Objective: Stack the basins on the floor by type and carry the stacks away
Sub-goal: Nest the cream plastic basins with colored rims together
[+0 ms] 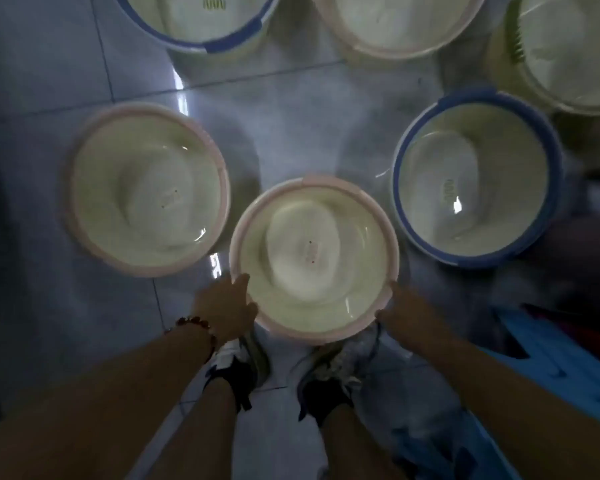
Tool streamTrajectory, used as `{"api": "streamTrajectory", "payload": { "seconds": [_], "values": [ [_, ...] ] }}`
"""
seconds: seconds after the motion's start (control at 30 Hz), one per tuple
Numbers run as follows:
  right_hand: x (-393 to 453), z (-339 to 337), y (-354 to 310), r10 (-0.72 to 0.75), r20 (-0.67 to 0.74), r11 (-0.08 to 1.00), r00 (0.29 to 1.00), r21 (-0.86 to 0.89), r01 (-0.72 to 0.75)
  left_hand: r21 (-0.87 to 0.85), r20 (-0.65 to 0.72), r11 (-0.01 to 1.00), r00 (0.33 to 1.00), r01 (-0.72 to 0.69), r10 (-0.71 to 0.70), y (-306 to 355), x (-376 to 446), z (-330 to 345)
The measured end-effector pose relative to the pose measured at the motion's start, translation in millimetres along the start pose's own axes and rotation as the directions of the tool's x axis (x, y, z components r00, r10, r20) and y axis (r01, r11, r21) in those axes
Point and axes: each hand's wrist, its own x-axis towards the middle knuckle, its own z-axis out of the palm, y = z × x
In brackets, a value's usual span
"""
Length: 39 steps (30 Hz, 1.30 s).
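Left hand (pixel 227 306) and right hand (pixel 400 308) grip the pink-rimmed basin (pixel 314 233) at seven and four o'clock, probably to nest it into its match (pixel 146 188) at ten o'clock.

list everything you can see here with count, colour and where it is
pink-rimmed basins: 3, cream with pink rims; one held at centre, one on the floor to its left, one at the top edge
blue-rimmed basins: 2, cream with blue rims; one on the right, one top left
pale-rimmed basin: 1, cream, rim colour unclear; top right corner
floor: 1, pale glossy tiles
blue object: 1, bright blue, bottom right, unclear what
shoes: 2, dark and white, below the held basin
bracelet: 1, red-brown beads, left wrist
left hand: 1, grip on the held basin's near-left rim
right hand: 1, grip on its near-right rim
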Motion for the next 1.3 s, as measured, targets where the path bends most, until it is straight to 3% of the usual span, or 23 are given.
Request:
{"api": "streamTrajectory", "payload": {
  "seconds": [0.07, 0.13, 0.23, 0.33, 0.43, 0.6, 0.7, 0.87, 1.0, 1.17, 1.3],
  "values": [
    [21.5, 12.5, 12.2, 0.116, -0.04, 0.965, 0.992, 0.242, -0.103, -0.276, 0.002, 0.95, 0.989, 0.144, -0.149, -3.6, 20.1, 20.1],
    [43.2, 24.1, 23.1, 0.228, -0.046, 0.882, 0.972, 0.432, -0.187, -0.536, -0.018, 0.823, 0.972, 0.188, -0.234, -3.2, 38.0, 33.0],
    [63.9, 38.2, 26.6, 0.391, 0.049, 0.683, 0.919, 0.654, -0.325, -0.717, -0.072, 0.676, 0.945, 0.174, -0.32, -5.3, 59.2, 48.3],
    [68.2, 38.2, 27.5, 0.461, 0.07, 0.627, 0.885, 0.679, -0.381, -0.792, -0.031, 0.577, 0.932, 0.198, -0.362, -9.1, 60.2, 48.0],
    [56.7, 23.0, 24.0, 0.492, 0.042, 0.61, 0.87, 0.697, -0.378, -0.773, -0.008, 0.601, 0.944, 0.203, -0.329, -14.1, 56.1, 39.6],
    [22.7, -28.1, -4.7, 0.555, 0.166, 0.469, 0.815, 0.748, -0.471, -0.85, -0.033, 0.514, 0.963, 0.114, -0.268, -20.8, 36.7, -11.2],
    [-3.3, -59.7, -40.7, 0.509, 0.224, 0.399, 0.831, 0.795, -0.458, -0.89, -0.034, 0.449, 0.971, 0.079, -0.238, -26.5, 21.8, -51.8],
    [-34.1, -95.2, -120.9, 0.39, 0.01, 0.549, 0.921, 0.8, -0.242, -0.951, -0.016, 0.302, 0.964, 0.068, -0.267, -55.9, -5.7, -116.7],
    [-44.8, -102.8, -200.0, 0.245, -0.124, 0.647, 0.961, 0.759, -0.067, -0.981, -0.015, 0.184, 0.924, 0.06, -0.383, -111.8, -26.9, -156.9],
    [-34.1, -72.7, -310.7, 0.019, -0.106, 0.804, 0.994, 0.593, 0.048, -0.993, -0.042, 0.119, 0.871, 0.019, -0.49, -202.1, -36.6, -173.1],
    [-3.2, -26.4, -372.6, -0.132, -0.043, 0.89, 0.99, 0.435, 0.137, -0.99, -0.059, 0.139, 0.841, 0.02, -0.538, -262.6, -31.1, -152.4]
  ]
}}
